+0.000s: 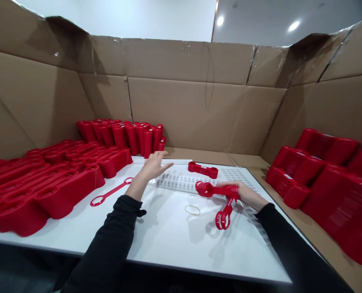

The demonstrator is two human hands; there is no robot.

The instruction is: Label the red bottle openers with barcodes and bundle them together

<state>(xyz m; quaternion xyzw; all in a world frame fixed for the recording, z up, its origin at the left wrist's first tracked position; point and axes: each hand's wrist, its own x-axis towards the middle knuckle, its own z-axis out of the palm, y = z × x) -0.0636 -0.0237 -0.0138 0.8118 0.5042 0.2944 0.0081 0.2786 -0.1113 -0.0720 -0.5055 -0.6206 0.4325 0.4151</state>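
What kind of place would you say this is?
Probably a packing or assembly workstation: stacked red moulded plastic pieces, a sheet of small printed labels on a white table, and tall brown cardboard walls around it.

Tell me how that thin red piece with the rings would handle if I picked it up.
The thin red plastic strip looks light for its length, being slender bar and open rings. It may flex slightly at its narrow middle. Lying flat on the white table, it probably won't roll, though it could slide if pushed.
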